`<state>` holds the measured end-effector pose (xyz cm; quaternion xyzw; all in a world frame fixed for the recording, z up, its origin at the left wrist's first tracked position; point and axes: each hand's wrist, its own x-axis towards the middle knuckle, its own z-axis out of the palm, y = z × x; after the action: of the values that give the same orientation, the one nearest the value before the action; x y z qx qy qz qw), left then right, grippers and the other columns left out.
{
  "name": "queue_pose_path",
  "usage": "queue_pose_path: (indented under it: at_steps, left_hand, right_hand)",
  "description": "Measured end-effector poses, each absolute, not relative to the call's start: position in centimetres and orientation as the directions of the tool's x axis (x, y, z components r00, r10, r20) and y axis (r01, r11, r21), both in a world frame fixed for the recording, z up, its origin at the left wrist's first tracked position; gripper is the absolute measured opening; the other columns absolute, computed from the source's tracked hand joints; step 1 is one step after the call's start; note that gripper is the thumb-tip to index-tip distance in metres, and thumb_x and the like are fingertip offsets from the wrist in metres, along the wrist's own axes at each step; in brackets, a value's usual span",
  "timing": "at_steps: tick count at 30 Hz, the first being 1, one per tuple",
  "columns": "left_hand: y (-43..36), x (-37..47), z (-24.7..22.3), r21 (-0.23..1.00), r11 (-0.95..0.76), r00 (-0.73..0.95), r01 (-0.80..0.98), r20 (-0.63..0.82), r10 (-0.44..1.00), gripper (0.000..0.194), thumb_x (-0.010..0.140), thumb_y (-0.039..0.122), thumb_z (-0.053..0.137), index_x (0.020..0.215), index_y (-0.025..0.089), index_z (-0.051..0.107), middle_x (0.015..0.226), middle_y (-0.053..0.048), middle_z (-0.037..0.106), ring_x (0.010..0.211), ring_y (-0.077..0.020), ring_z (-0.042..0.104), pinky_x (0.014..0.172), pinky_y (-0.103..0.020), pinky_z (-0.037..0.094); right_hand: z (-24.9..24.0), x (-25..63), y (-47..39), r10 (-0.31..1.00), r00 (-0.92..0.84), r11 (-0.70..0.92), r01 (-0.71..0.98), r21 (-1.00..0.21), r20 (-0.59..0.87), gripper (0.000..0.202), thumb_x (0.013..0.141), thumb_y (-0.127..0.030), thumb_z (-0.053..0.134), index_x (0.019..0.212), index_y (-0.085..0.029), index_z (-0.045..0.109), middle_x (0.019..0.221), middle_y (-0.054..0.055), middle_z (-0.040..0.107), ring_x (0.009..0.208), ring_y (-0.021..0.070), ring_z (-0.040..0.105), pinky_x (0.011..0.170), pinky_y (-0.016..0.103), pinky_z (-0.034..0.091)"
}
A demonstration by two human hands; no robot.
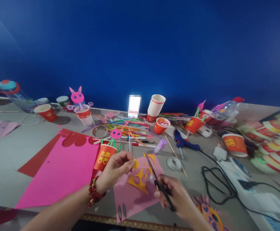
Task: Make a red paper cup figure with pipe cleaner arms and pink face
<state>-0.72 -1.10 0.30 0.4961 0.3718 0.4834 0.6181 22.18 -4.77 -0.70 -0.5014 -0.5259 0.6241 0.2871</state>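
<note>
My left hand [120, 166], with a red bead bracelet at the wrist, pinches a small yellow paper piece [135, 164]. To its right, my right hand [170, 191] is closed round the handles of black scissors [162, 189], whose blades point up and away to the left. The scissors are apart from the yellow piece. Below both hands lies a pink sheet [135, 200] with cut-out holes, and on it are cut yellow scraps [140, 183]. Just left of my left hand stands a red cup [105, 157] with a pink animal face on green stems.
Bright pink paper [65, 173] lies at the left over red paper. Coloured sticks, a purple glue stick [160, 146], a tape roll [174, 163] and a blue glue gun [184, 142] lie ahead. Black cables [217, 183] run along the right, near stacked cups [274, 141].
</note>
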Motion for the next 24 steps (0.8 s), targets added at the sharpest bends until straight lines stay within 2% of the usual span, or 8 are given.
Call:
queue_pose_path:
  at_steps: [4,8,10,13,17,24]
  left_hand:
    - [-1.3,-0.5,0.4,0.971,0.032,0.331,-0.235,0.049,0.943,0.033,0.085,0.042,0.071,0.074,0.014,0.059,0.063,0.002,0.057,0.053,-0.0067,0.048,0.052,-0.017,0.038]
    - [-1.5,-0.3,0.8,0.966,0.049,0.383,-0.253,0.054,0.922,0.032,0.086,0.041,0.071,0.073,0.013,0.059,0.066,0.001,0.058,0.054,-0.0062,0.051,0.053,-0.017,0.04]
    - [-1.5,-0.2,0.8,0.963,0.072,0.405,-0.26,0.041,0.913,0.032,0.085,0.04,0.072,0.073,0.014,0.059,0.066,0.001,0.059,0.054,-0.0062,0.053,0.053,-0.017,0.041]
    - [-1.6,-0.1,0.6,0.961,0.108,0.421,-0.255,0.01,0.907,0.032,0.085,0.041,0.072,0.075,0.014,0.059,0.065,0.0,0.061,0.054,-0.0069,0.056,0.053,-0.017,0.043]
    - [-1.8,0.1,0.3,0.961,0.147,0.438,-0.235,-0.03,0.898,0.031,0.085,0.041,0.072,0.079,0.013,0.061,0.064,-0.002,0.065,0.055,-0.0083,0.059,0.055,-0.017,0.046]
    - [-2.0,0.4,0.3,0.94,0.18,0.448,-0.29,-0.033,0.894,0.035,0.084,0.043,0.074,0.075,0.013,0.059,0.065,-0.004,0.068,0.059,-0.0105,0.064,0.058,-0.019,0.048]
  right_hand:
    - [-0.5,21.8,-4.9,0.859,-0.371,-0.285,0.224,-0.932,-0.352,0.054,0.062,-0.047,0.084,0.062,-0.023,0.036,0.051,-0.011,0.038,0.04,0.0053,0.038,0.04,0.018,0.033]
    - [-1.1,21.5,-4.9,0.829,-0.42,-0.301,0.221,-0.928,-0.369,0.058,0.058,-0.054,0.086,0.063,-0.023,0.037,0.051,-0.011,0.039,0.04,0.0055,0.039,0.04,0.018,0.031]
    - [-1.1,21.3,-4.8,0.826,-0.443,-0.301,0.173,-0.938,-0.348,0.058,0.059,-0.06,0.084,0.065,-0.022,0.04,0.053,-0.009,0.043,0.042,0.0065,0.043,0.041,0.018,0.033]
    - [-0.3,20.8,-4.4,0.87,-0.431,-0.247,0.039,-0.968,-0.239,0.053,0.068,-0.065,0.077,0.07,-0.02,0.049,0.06,-0.005,0.052,0.049,0.0097,0.052,0.049,0.021,0.041]
    - [0.9,19.6,-3.4,0.938,-0.317,-0.19,-0.129,-0.973,-0.141,0.037,0.078,-0.052,0.075,0.077,-0.018,0.06,0.068,-0.001,0.059,0.057,0.0115,0.056,0.058,0.023,0.045]
    - [0.6,17.7,-2.7,0.938,-0.302,-0.244,-0.223,-0.944,-0.172,0.022,0.069,-0.03,0.082,0.074,-0.019,0.063,0.065,-0.003,0.059,0.059,0.0125,0.056,0.058,0.023,0.047]
